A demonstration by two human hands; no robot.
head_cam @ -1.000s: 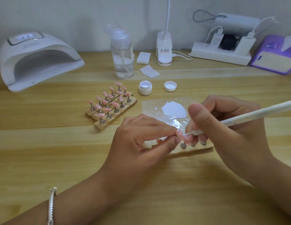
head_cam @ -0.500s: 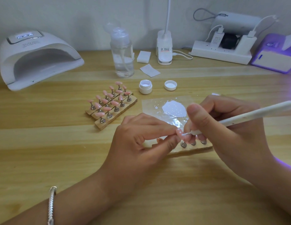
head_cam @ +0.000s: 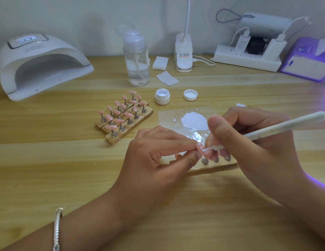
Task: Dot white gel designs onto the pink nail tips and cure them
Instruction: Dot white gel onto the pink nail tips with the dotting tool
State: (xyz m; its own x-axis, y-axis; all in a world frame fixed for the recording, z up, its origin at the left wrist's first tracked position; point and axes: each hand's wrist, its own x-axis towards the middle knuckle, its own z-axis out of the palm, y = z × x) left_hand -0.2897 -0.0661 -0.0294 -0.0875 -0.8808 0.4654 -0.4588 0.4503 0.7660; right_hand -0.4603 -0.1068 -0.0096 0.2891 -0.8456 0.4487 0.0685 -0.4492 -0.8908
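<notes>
Table [head_cam: 49,169]: wood; I see open room at the front and left, while the back edge is crowded
Tip [head_cam: 200,149]: on its stand at the near block [head_cam: 212,166], a few white dots on it
Hands: left hand [head_cam: 158,160] pinches that tip; right hand [head_cam: 248,142] pinches the pen [head_cam: 276,126], its point touching the tip
Progress: I judge dotting barely begun
Left: far blocks [head_cam: 125,122] of plain pink tips, then curing
Lamp [head_cam: 42,64]: far left, well apart from the hands

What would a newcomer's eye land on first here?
The two hands meeting at centre: the left hand pinches a pink nail tip while the right hand touches a white dotting pen to it. Behind them, a white gel puddle gleams on clear film, and racks of pink tips stand left of it.
</notes>
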